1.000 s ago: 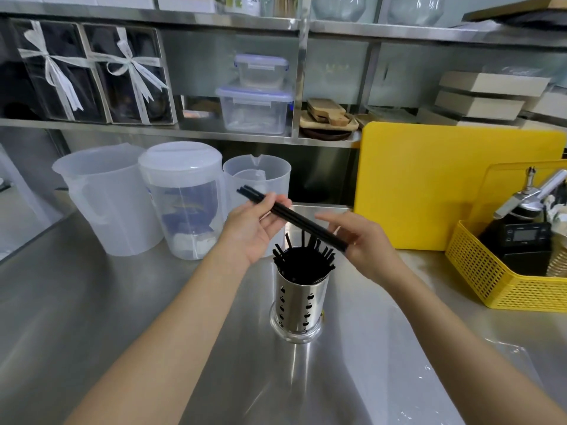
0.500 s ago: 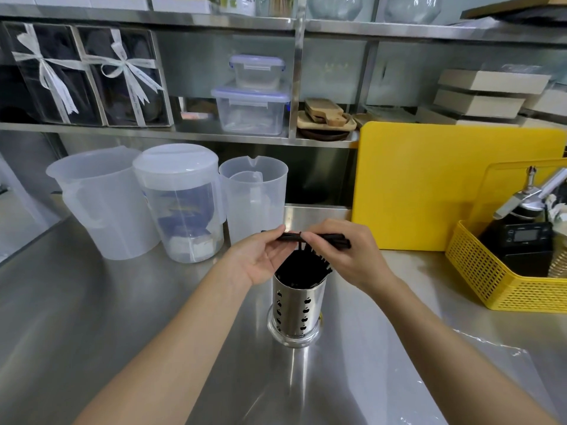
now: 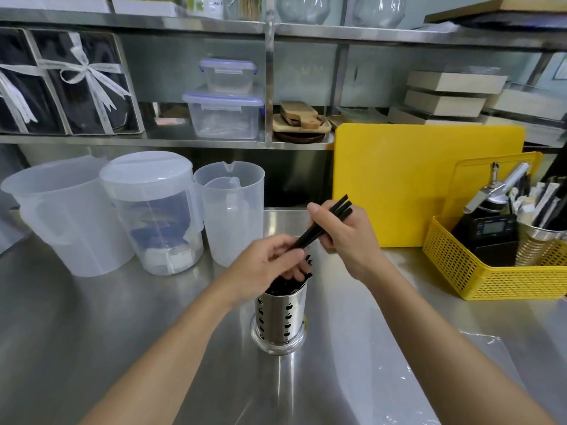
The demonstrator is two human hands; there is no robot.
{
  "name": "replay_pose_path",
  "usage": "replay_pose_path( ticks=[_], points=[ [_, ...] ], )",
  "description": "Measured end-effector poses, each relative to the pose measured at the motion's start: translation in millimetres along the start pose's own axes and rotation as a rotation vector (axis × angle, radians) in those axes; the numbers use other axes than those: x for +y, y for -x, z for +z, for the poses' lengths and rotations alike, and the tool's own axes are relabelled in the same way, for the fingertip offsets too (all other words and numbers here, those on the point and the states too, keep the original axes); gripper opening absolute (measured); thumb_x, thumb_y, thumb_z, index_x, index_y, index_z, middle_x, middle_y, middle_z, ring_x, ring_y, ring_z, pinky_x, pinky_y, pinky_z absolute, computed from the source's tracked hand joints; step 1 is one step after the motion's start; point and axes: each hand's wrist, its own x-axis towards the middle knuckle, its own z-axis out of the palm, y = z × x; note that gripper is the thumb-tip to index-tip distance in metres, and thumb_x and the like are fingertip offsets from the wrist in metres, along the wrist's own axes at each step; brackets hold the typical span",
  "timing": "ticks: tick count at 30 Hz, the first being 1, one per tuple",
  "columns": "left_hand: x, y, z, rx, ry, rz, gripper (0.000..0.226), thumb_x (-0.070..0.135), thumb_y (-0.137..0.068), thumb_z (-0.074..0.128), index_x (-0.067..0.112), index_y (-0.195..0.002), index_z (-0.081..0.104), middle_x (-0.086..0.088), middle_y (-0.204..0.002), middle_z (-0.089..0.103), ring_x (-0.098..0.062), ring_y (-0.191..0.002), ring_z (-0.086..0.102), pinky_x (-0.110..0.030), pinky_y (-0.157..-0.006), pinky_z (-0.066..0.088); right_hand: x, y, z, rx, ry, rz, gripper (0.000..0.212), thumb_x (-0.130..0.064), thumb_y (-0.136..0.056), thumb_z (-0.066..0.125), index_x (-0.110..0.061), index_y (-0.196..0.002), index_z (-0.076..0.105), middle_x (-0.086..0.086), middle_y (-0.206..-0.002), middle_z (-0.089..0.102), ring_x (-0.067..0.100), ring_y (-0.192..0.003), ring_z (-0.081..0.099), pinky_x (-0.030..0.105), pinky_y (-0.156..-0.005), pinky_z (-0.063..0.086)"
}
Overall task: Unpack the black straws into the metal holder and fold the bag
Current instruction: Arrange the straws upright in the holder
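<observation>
Black straws (image 3: 319,229), a small bundle, slant between your hands: your right hand (image 3: 346,240) grips the upper ends, your left hand (image 3: 270,265) pinches the lower ends above the metal holder (image 3: 280,320), already crowded with straws, mid-counter. The clear bag (image 3: 487,357) lies flat near the counter's right edge.

Black straws (image 3: 322,227); a shiny silver metal holder (image 3: 280,317) punched with rows of small dark cut-outs. Grey steel desk (image 3: 92,317). Bright yellow cutting board (image 3: 423,179) and yellow mesh basket (image 3: 491,277) — translucent white jugs (image 3: 67,216), dark boxes (image 3: 76,84) tied with white ribbon.
</observation>
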Motion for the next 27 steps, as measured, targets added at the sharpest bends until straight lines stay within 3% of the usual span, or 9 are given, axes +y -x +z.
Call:
replay_pose_path(
  ticks=[3, 6, 9, 13, 15, 17, 20, 23, 27],
  points=[
    [-6.2, -0.8, 7.9, -0.053, 0.017, -0.012, 0.012, 0.011, -0.093, 0.048, 0.008, -0.094, 0.059, 0.006, -0.055, 0.059, -0.012, -0.048, 0.049, -0.024, -0.054, 0.043, 1.9, 2.9, 0.4, -0.036, -0.022, 0.033, 0.031, -0.028, -0.086, 0.059, -0.009, -0.061, 0.056, -0.006, -0.043, 0.042, 0.007, -0.038, 0.034, 0.013, -0.039, 0.029],
    [-10.1, -3.6, 9.7, -0.049, 0.052, -0.022, 0.014, 0.010, -0.095, 0.045, 0.010, -0.088, 0.057, 0.008, -0.052, 0.055, -0.009, -0.046, 0.044, -0.022, -0.052, 0.039, 3.7, 6.1, -2.9, -0.052, -0.074, 0.053, 0.023, -0.023, -0.087, 0.060, -0.009, -0.070, 0.056, -0.010, -0.043, 0.044, 0.004, -0.038, 0.035, 0.013, -0.039, 0.029],
    [-10.0, -10.6, 12.8, -0.015, 0.017, 0.000, 0.015, 0.012, -0.095, 0.046, 0.013, -0.084, 0.057, 0.008, -0.058, 0.061, -0.007, -0.056, 0.054, -0.016, -0.061, 0.046, 2.6, 6.0, -4.7, -0.037, -0.019, 0.032, 0.020, -0.020, -0.090, 0.055, -0.012, -0.072, 0.057, -0.012, -0.045, 0.046, 0.002, -0.041, 0.038, 0.012, -0.041, 0.031],
    [-11.2, -20.0, 9.7, 0.081, 0.004, 0.031, 0.006, 0.018, -0.089, 0.057, 0.021, -0.091, 0.061, 0.001, -0.085, 0.066, -0.006, -0.077, 0.062, -0.014, -0.074, 0.048, -4.1, 2.3, -6.2, 0.103, 0.146, -0.088, 0.023, -0.023, -0.091, 0.053, -0.009, -0.073, 0.057, -0.010, -0.055, 0.050, 0.004, -0.051, 0.045, 0.013, -0.049, 0.036],
    [-13.5, -23.1, 4.0, 0.120, -0.042, 0.065, 0.013, 0.020, -0.087, 0.060, 0.030, -0.094, 0.060, 0.009, -0.093, 0.066, 0.001, -0.085, 0.061, -0.011, -0.080, 0.046, -5.8, 1.0, -10.2, 0.137, 0.205, -0.119, 0.025, -0.025, -0.092, 0.052, -0.005, -0.076, 0.056, -0.006, -0.059, 0.049, 0.007, -0.054, 0.045, 0.016, -0.050, 0.037],
    [-16.8, -25.7, -1.7, 0.203, -0.102, 0.092, 0.017, 0.022, -0.085, 0.062, 0.035, -0.097, 0.059, 0.017, -0.098, 0.063, 0.007, -0.092, 0.059, -0.009, -0.085, 0.043, -3.1, 1.2, -13.2, 0.101, 0.281, -0.091, 0.026, -0.026, -0.092, 0.052, -0.003, -0.079, 0.057, -0.003, -0.062, 0.050, 0.008, -0.058, 0.046, 0.022, -0.054, 0.039],
    [-25.9, -27.3, -4.8, 0.186, -0.037, 0.079, 0.024, 0.016, -0.084, 0.064, 0.030, -0.103, 0.058, 0.010, -0.103, 0.065, -0.003, -0.100, 0.061, -0.018, -0.091, 0.045, 6.4, 3.2, -10.7, -0.011, 0.384, -0.001, 0.026, -0.024, -0.092, 0.052, -0.003, -0.077, 0.057, -0.003, -0.061, 0.048, 0.011, -0.058, 0.046, 0.030, -0.057, 0.040],
    [-33.5, -27.3, 3.7, 0.016, 0.082, 0.046, 0.035, 0.009, -0.083, 0.063, 0.037, -0.101, 0.059, 0.007, -0.097, 0.070, -0.009, -0.097, 0.066, -0.024, -0.090, 0.050, 14.5, 3.9, -2.2, -0.136, 0.405, 0.055, 0.020, -0.021, -0.092, 0.052, -0.011, -0.076, 0.058, -0.008, -0.061, 0.052, 0.001, -0.054, 0.050, 0.014, -0.053, 0.040],
    [-42.0, -32.9, 7.9, 0.056, 0.102, 0.024, 0.028, 0.007, -0.081, 0.063, 0.033, -0.090, 0.067, 0.005, -0.081, 0.074, -0.016, -0.084, 0.070, -0.032, -0.084, 0.052, 20.7, 1.2, 2.5, -0.213, 0.431, 0.097, 0.017, -0.024, -0.091, 0.052, -0.023, -0.075, 0.057, -0.008, -0.067, 0.057, -0.001, -0.060, 0.055, 0.012, -0.055, 0.044]
  ],
)
